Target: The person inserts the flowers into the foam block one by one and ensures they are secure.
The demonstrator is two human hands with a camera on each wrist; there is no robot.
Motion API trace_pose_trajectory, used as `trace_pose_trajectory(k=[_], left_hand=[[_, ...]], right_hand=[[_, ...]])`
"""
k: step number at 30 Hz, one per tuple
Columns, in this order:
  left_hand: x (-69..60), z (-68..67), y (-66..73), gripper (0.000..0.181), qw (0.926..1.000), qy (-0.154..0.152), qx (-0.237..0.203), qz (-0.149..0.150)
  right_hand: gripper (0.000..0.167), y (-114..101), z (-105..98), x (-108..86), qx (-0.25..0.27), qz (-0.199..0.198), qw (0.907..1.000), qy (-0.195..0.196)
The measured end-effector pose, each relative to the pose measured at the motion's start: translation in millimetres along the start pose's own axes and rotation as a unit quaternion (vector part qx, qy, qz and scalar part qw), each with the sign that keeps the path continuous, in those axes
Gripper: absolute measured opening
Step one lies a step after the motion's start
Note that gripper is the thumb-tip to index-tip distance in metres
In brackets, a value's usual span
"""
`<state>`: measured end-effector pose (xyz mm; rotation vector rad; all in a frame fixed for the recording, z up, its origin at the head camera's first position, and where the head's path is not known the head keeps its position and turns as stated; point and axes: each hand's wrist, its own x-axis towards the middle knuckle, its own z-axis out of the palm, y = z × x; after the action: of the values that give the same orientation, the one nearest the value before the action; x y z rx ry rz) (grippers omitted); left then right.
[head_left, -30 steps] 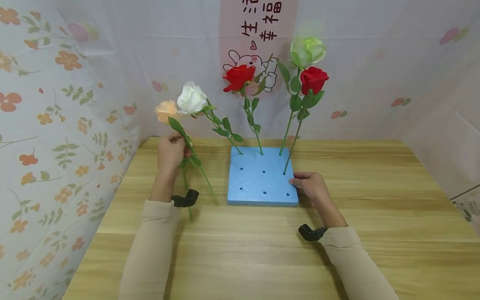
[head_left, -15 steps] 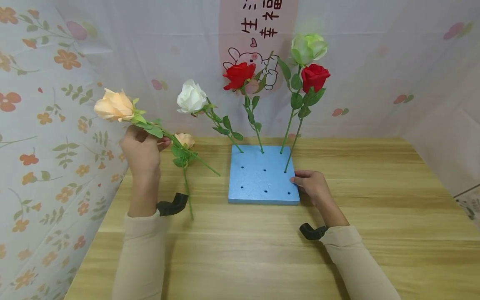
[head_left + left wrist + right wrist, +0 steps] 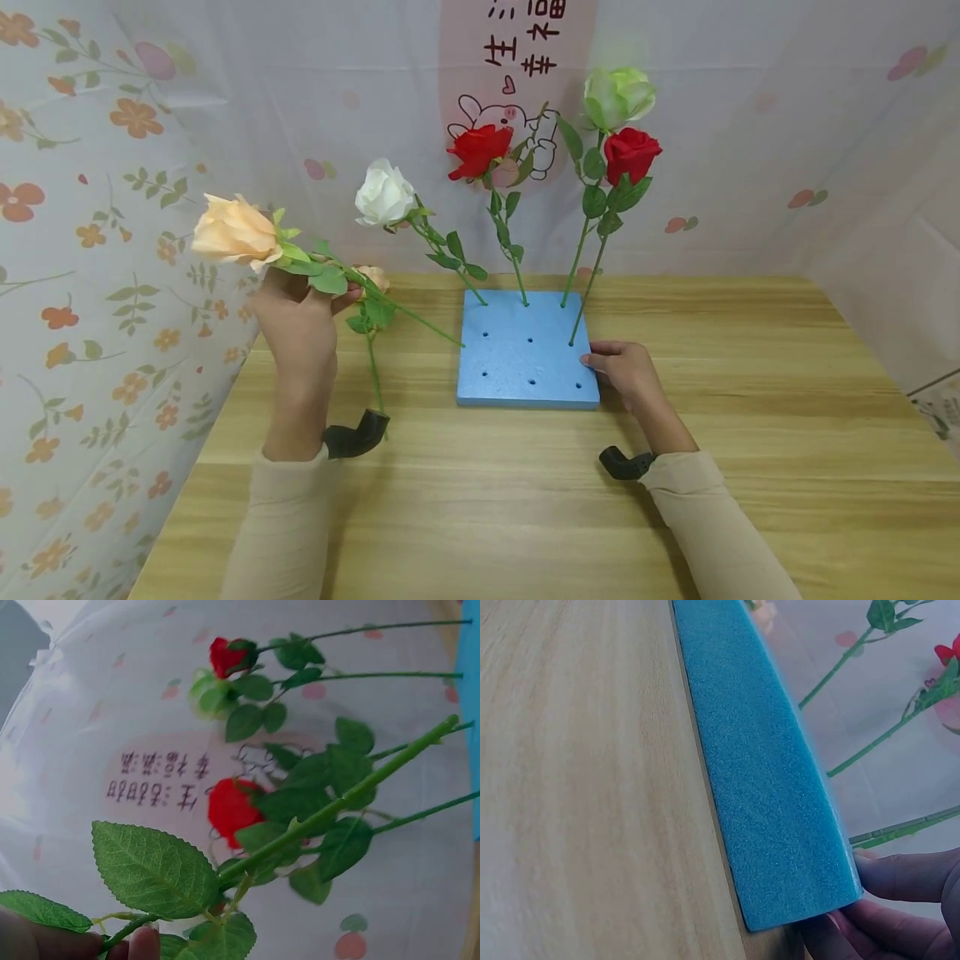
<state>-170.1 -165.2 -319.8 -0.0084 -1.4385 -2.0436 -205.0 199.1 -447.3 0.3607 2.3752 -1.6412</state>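
Note:
My left hand point(image 3: 300, 329) pinches the stem of a peach rose point(image 3: 236, 232) in the head view; the bloom points left and the stem slants down right. The stem's lower tip point(image 3: 450, 721) is by the left edge of a blue foam board point(image 3: 506, 358), but contact cannot be told. With the thumb over its upper edge and fingers at its side, my right hand point(image 3: 628, 371) grips the board's right edge. Stuck in the board are a white rose point(image 3: 385, 193), a red rose point(image 3: 478, 152), a pale green rose point(image 3: 618, 98) and another red rose point(image 3: 632, 156).
A second peach rose point(image 3: 378, 315) lies on the wooden table point(image 3: 480, 500), partly behind my left hand and the held stem. Several bare holes point(image 3: 531, 340) show in the board. A printed curtain point(image 3: 742, 150) hangs behind the table.
My left hand has lifted the peach rose away from the other one and left, tilting it over; since then it has shifted slightly right, bringing the stem tip to the board. My right hand has stayed put.

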Motion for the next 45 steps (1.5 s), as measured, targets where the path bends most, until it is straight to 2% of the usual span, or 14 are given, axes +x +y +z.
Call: trace_pose_trajectory(k=[3,9,12,14,18,21,28,38,45], left_hand=[[-6.2,3.0,-8.2,0.006,0.9996,-0.028,0.008,-0.006],[-17.5,6.3,-20.9,0.005,0.9946,-0.078,0.064,-0.023],[-20.7,7.8,-25.7,0.008,0.9917,-0.101,0.078,-0.017],[-22.7,8.4,-28.2,0.010,0.9883,-0.114,0.101,-0.003],[-25.5,9.7,-32.0,0.012,0.9746,-0.136,0.173,0.042],[-27.0,11.7,-32.0,0.012,0.9657,-0.147,0.205,0.061],[-29.1,16.3,-31.5,0.015,0.9487,-0.165,0.259,0.076],[-31.2,13.7,-32.1,0.013,0.9402,-0.181,0.279,0.074],[-32.6,14.5,-31.0,0.016,0.9364,-0.210,0.267,0.087]], right_hand=[[0.046,0,0,-0.3,0.002,-0.001,1.0000,0.000],[0.046,0,1,0.0,0.006,0.000,1.0000,-0.005],[0.047,0,2,0.5,0.003,-0.002,1.0000,-0.006],[0.046,-1,2,0.9,0.004,-0.001,1.0000,-0.005],[0.047,-1,1,1.4,0.001,-0.004,1.0000,-0.003],[0.047,-2,1,1.6,0.000,-0.006,1.0000,-0.003],[0.047,-1,1,1.4,-0.004,-0.008,1.0000,-0.002],[0.046,1,-1,0.9,-0.006,-0.010,0.9999,-0.001],[0.047,2,-2,-0.4,0.004,-0.011,0.9999,-0.005]])
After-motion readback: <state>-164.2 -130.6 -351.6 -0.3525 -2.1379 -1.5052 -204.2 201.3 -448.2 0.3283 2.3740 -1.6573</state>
